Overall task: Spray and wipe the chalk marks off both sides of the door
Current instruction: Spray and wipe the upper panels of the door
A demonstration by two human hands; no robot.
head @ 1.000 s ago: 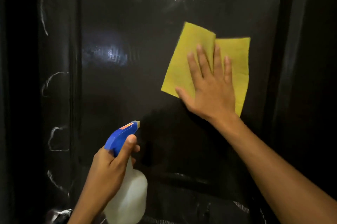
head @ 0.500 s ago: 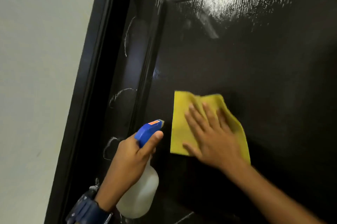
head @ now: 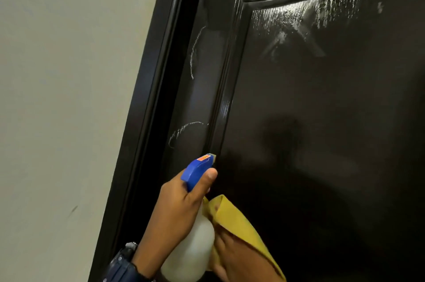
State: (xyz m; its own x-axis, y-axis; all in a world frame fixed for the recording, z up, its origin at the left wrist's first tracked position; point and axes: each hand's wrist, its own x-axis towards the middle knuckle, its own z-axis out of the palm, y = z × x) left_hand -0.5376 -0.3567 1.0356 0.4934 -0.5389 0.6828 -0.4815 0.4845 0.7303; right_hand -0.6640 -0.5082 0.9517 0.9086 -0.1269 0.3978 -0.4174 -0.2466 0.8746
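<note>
Looking down through the head camera, I see the left hand [head: 181, 208] low in the centre of the frame, gripping the neck of a white spray bottle [head: 190, 252] with a blue trigger head [head: 197, 170]; the thumb lies along the side of that head, and the nozzle points up toward the dark door [head: 322, 132]. A dark watch [head: 122, 265] sits on that wrist at the bottom edge. Just to the right of the bottle, the right hand [head: 239, 256] is draped in a yellow cloth [head: 239, 219]. Most of its fingers are hidden by the fabric and the bottle, so I cannot tell whether it is gripping the cloth or lying flat under it. The door fills the right two thirds of the frame, glossy and black. Two curved chalk marks [head: 195, 52] show on its left stile, above the nozzle. Smeared white streaks [head: 305, 19] lie across the raised panel in the upper right. A dark frame [head: 158, 75] runs along the door's left edge, with a pale grey wall [head: 69, 97] filling the left of the frame.
</note>
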